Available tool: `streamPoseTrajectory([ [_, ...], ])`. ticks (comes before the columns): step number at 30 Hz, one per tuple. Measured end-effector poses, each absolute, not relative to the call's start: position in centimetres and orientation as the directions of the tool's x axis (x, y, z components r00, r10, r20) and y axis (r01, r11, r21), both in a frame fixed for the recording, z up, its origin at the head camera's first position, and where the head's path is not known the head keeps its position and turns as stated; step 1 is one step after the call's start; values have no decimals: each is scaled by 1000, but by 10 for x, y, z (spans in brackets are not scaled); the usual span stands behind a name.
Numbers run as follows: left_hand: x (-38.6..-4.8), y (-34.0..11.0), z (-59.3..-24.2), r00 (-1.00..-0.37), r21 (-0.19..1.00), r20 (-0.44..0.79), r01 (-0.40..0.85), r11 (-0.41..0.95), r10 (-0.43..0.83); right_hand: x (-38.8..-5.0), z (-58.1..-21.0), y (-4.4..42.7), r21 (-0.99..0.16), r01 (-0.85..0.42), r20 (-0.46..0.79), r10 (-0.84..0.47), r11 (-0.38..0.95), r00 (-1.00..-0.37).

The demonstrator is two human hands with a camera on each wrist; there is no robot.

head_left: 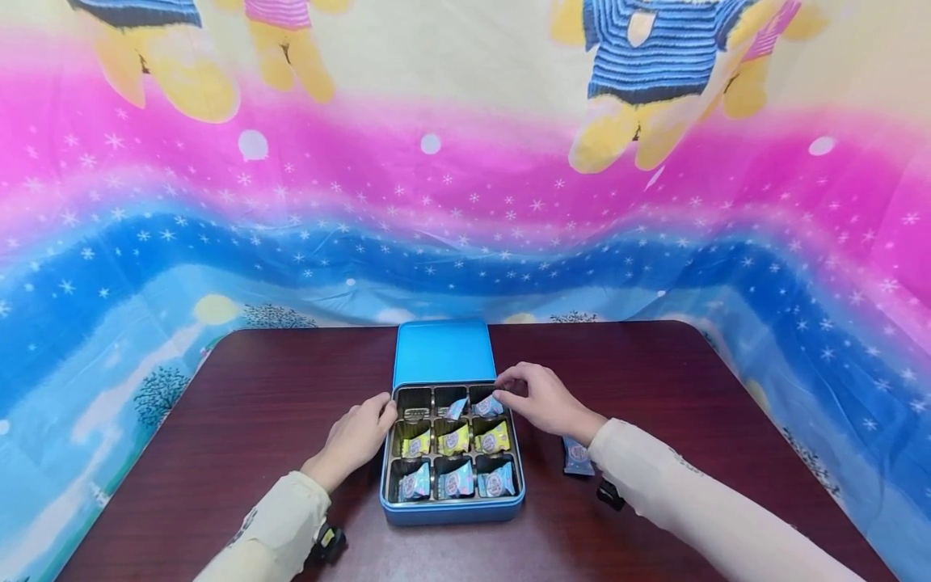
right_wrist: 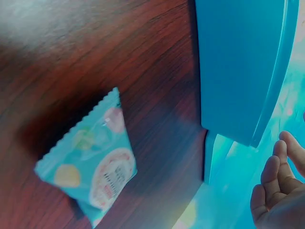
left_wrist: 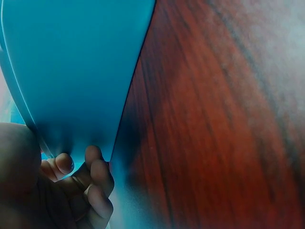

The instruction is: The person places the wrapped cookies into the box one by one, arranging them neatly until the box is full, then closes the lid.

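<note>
A blue tin (head_left: 454, 515) with its lid (head_left: 442, 352) folded back holds a dark divided tray. Small wrapped packets stand in its compartments: a yellow row (head_left: 453, 439) in the middle, a light-blue row (head_left: 455, 480) at the front. At the back, the middle and right compartments hold blue packets; the left one shows only its bare floor. My left hand (head_left: 358, 440) holds the tin's left side near the back, fingers curled at its edge. At the back-right compartment, thumb and fingertips of my right hand (head_left: 547, 400) meet the blue packet (head_left: 486, 406); whether they pinch it is unclear.
One blue packet (right_wrist: 90, 162) lies on the table right of the tin, partly under my right forearm in the head view. The dark red wooden table (head_left: 291, 380) ends at a printed cloth backdrop (head_left: 465, 202) behind and at both sides.
</note>
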State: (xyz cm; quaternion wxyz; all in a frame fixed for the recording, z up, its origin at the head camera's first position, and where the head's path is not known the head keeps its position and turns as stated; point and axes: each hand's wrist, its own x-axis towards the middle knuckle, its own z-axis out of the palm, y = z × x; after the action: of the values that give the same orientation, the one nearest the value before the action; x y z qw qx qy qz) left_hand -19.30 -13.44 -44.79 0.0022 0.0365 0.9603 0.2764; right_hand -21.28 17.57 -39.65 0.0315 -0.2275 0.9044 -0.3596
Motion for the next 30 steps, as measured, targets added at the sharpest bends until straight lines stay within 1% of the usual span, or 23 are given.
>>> streamPoseTrajectory([
  [6,-193,-135,-448,-998,533,16,67,844,69,-211,-399,185,-673,-374,102,-421,638,-902],
  [15,-193,-136,-449,-997,531,22,70,845,69,-209,-406,199,-656,-378,117,-407,653,-906],
  [30,-194,-135,-450,-998,523,22,67,850,65,-198,-412,227,-660,-336,84,-378,672,-922],
])
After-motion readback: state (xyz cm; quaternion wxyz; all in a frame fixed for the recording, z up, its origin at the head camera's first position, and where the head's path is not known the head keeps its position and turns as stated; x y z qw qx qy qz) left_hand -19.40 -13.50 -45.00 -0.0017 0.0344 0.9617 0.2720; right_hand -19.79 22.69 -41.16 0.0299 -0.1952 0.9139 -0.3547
